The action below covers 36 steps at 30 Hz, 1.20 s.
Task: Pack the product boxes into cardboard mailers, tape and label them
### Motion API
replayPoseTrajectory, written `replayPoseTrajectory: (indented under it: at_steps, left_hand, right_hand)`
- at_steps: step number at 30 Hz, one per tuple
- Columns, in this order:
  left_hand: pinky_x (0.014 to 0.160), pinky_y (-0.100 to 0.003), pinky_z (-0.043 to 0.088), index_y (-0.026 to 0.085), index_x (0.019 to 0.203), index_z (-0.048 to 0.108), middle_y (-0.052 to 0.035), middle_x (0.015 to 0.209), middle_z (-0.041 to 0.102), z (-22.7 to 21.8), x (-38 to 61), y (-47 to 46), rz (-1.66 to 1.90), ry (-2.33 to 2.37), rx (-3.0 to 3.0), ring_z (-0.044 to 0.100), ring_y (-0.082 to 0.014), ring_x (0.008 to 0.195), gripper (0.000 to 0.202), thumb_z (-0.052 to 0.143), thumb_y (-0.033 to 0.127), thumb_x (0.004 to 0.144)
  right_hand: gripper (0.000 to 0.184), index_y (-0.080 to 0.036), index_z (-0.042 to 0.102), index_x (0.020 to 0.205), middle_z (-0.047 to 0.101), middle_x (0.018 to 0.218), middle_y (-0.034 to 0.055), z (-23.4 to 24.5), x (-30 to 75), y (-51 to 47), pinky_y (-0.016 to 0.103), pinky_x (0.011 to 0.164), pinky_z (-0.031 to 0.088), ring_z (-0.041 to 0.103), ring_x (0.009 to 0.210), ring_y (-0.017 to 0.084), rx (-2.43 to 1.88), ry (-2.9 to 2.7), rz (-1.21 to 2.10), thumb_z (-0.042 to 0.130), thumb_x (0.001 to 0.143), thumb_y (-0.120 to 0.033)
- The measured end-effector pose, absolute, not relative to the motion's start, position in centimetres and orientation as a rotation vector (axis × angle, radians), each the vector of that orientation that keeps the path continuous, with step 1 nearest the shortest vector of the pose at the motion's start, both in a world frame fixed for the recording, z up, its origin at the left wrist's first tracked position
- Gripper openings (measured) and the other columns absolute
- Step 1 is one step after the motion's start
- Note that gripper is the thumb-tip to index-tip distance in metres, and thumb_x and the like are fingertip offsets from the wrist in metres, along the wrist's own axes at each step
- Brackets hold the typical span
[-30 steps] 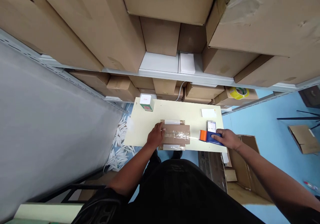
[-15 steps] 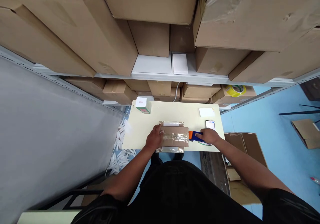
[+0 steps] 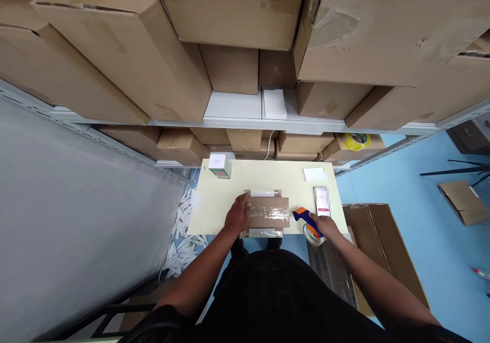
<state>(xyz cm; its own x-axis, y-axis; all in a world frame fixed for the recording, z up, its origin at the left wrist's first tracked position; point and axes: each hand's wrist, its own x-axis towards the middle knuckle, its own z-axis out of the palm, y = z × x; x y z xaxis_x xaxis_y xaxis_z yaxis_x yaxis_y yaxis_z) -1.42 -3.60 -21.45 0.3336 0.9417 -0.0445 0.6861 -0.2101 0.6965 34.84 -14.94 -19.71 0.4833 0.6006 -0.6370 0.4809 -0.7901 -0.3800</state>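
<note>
A small brown cardboard box (image 3: 269, 212) with shiny clear tape across its middle lies at the table's front edge. Taped brown pieces with white strips stick out behind and in front of it; whether they belong to a second box cannot be told. My left hand (image 3: 238, 214) grips the box's left end, fingers closed over its edge. In my right hand (image 3: 325, 226) is a blue and orange tape dispenser (image 3: 306, 215) with a tape roll (image 3: 312, 235) on it. The dispenser's orange head is a little right of the box, apart from it.
Behind the right hand lies a phone (image 3: 321, 200) with its screen lit, near a white paper (image 3: 315, 174). A small white and green box (image 3: 219, 166) stands at the table's back left. Shelves of cartons (image 3: 237, 11) rise beyond; an open carton (image 3: 377, 236) sits right on the floor.
My right hand has drawn the tape dispenser away from the box's right end, rightward and towards me, and its roll now shows. My left hand stays on the box.
</note>
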Motion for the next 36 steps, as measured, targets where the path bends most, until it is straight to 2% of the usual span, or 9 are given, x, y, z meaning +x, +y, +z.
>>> replayPoseTrajectory:
  at_steps: [4,11,15,19,22,25,29,33,36]
  left_hand:
    - [0.124,-0.048,0.036,0.015,0.157,0.037,-0.0148,0.156,0.047,-21.8,-2.0,-3.6,0.557,1.340,1.963,0.043,-0.0280,0.147,0.059,0.041,0.025,0.099]
    - [0.128,-0.050,0.026,0.011,0.162,0.026,-0.0190,0.167,0.031,-22.2,-2.4,-4.0,0.579,1.468,1.639,0.030,-0.0318,0.155,0.079,0.056,0.031,0.092]
    - [0.121,-0.049,0.036,0.016,0.155,0.041,-0.0165,0.154,0.053,-21.5,-3.1,-4.5,0.480,1.394,1.470,0.050,-0.0318,0.143,0.066,0.053,0.047,0.098]
    - [0.118,-0.048,0.040,0.020,0.154,0.043,-0.0131,0.148,0.060,-20.8,-3.7,-4.9,0.401,1.326,1.412,0.055,-0.0312,0.138,0.066,0.047,0.059,0.100]
    - [0.120,-0.047,0.038,0.020,0.154,0.044,-0.0131,0.151,0.056,-20.3,-3.8,-5.4,0.448,1.264,1.472,0.052,-0.0302,0.141,0.064,0.044,0.058,0.101]
    - [0.120,-0.048,0.037,0.021,0.155,0.044,-0.0127,0.150,0.056,-19.3,-4.0,-6.1,0.579,1.186,1.598,0.051,-0.0298,0.140,0.059,0.045,0.049,0.102]
    - [0.124,-0.053,0.028,0.021,0.159,0.033,-0.0138,0.158,0.044,-17.4,-5.1,-6.8,0.763,1.145,1.692,0.040,-0.0318,0.147,0.070,0.057,0.031,0.094]
    - [0.126,-0.052,0.025,0.022,0.160,0.024,-0.0134,0.165,0.033,-17.7,-5.9,-6.8,0.820,0.986,1.589,0.033,-0.0307,0.151,0.088,0.058,0.014,0.079]
    - [0.124,-0.052,0.030,0.019,0.152,0.032,-0.0151,0.158,0.040,-20.1,-5.6,-6.9,0.783,0.973,1.456,0.038,-0.0295,0.148,0.076,0.056,0.017,0.080]
  right_hand:
    - [0.053,-0.018,0.072,0.089,0.076,0.087,0.0133,-20.2,33.4,-14.8,0.031,0.063,0.045,0.070,0.076,0.024,-2.667,-0.988,0.992,0.032,0.101,-0.052]
    - [0.037,-0.011,0.065,0.112,0.072,0.100,0.0198,-23.7,28.7,-11.5,0.042,0.091,0.041,0.066,0.100,0.032,-2.706,-1.311,0.658,0.046,0.099,-0.040]
    - [0.033,-0.011,0.064,0.114,0.072,0.104,0.0216,-24.3,28.1,-11.5,0.046,0.096,0.041,0.063,0.108,0.035,-2.679,-1.421,0.630,0.051,0.097,-0.035]
    - [0.048,-0.011,0.060,0.130,0.060,0.136,0.0245,-23.2,28.2,-12.8,0.048,0.103,0.041,0.054,0.126,0.036,-2.475,-1.417,0.537,0.043,0.100,-0.046]
    - [0.059,-0.017,0.067,0.121,0.069,0.121,0.0169,-21.5,27.3,-14.0,0.045,0.096,0.048,0.062,0.113,0.032,-2.139,-1.260,0.833,0.030,0.103,-0.059]
    - [0.063,-0.021,0.069,0.112,0.073,0.103,0.0100,-19.3,25.7,-14.7,0.042,0.089,0.052,0.065,0.101,0.029,-1.978,-1.092,1.040,0.033,0.099,-0.071]
    - [0.058,-0.022,0.064,0.115,0.070,0.107,0.0087,-16.9,24.9,-14.8,0.038,0.084,0.052,0.064,0.096,0.025,-1.798,-1.084,0.943,0.028,0.102,-0.066]
    - [0.048,-0.022,0.059,0.117,0.066,0.115,0.0105,-17.1,25.1,-14.3,0.040,0.091,0.050,0.061,0.105,0.026,-1.748,-1.187,0.905,0.034,0.103,-0.061]
    - [0.049,-0.021,0.060,0.114,0.067,0.103,0.0086,-19.3,24.9,-14.0,0.040,0.085,0.051,0.063,0.093,0.026,-1.822,-1.161,0.959,0.041,0.098,-0.063]
